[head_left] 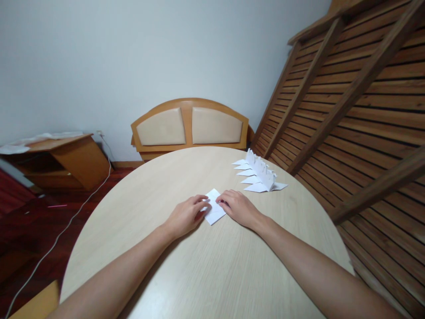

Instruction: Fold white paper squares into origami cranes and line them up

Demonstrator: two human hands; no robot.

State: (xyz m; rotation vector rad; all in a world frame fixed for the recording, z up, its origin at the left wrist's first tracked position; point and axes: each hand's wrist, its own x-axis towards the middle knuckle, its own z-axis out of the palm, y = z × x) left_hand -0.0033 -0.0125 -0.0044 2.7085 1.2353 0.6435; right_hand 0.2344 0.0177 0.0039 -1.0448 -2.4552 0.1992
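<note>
A small white sheet of folded paper [214, 214] lies on the round table, turned so that one corner points toward me. At its left edge, the curled fingers and thumb of my left hand [186, 215] are closed on the paper. My right hand [241, 208] is bent over the paper's right side, with fingertips and thumb pressed together on it. The fingers hide parts of both edges. Farther back on the right stands a tight row of white folded paper cranes [260, 173], their pointed wings spread toward the left and right.
The pale round wooden table [133, 230] fills the foreground. Behind it stands a padded headboard [188, 126] against the wall. A slatted wooden frame [348, 110] leans at the right. On the left are a low cabinet [78, 161] and a white cable [71, 219] across the floor.
</note>
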